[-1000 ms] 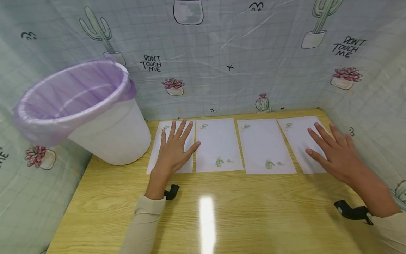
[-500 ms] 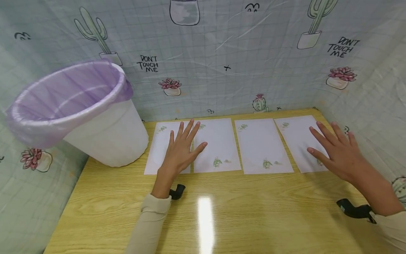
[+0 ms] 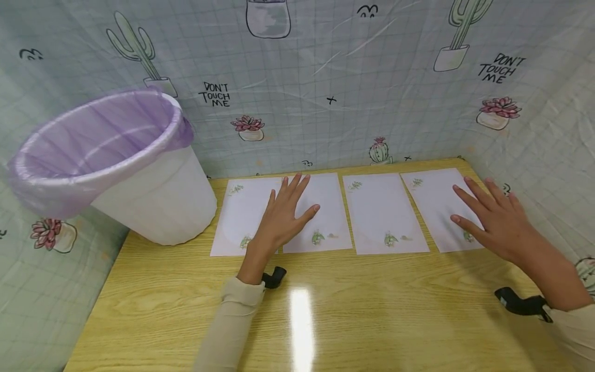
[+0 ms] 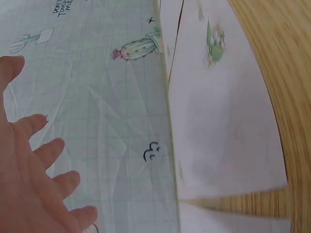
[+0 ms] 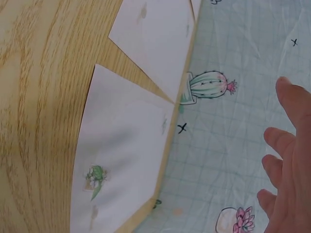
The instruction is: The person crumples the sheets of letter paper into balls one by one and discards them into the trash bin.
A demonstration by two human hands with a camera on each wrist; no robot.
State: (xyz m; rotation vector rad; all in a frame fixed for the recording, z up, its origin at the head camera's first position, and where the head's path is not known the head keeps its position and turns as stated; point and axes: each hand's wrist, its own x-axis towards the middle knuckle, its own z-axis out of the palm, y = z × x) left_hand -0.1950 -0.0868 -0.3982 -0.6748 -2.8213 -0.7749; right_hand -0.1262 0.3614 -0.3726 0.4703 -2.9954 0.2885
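Several white sheets of paper with small green plant prints lie in a row along the table's back. My left hand (image 3: 283, 217), fingers spread, hovers over the gap between the leftmost sheet (image 3: 239, 214) and the second sheet (image 3: 332, 206). Over the rightmost sheet (image 3: 434, 204) my right hand (image 3: 502, 227) is held up with its fingers apart. The third sheet (image 3: 386, 212) has neither hand over it. Both wrist views show the left hand (image 4: 29, 179) and the right hand (image 5: 291, 170) raised off the paper, holding nothing.
A white bin (image 3: 162, 201) with a purple liner (image 3: 111, 134) stands at the table's back left. Grid-patterned cloth (image 3: 297, 77) with cactus prints surrounds the wooden table (image 3: 372, 310) at the back and sides. Black wrist mounts (image 3: 274, 277) show beneath the forearms.
My left hand has moved right, from above the leftmost sheet toward the second one. My right hand has stayed nearly still. The head view has shifted slightly.
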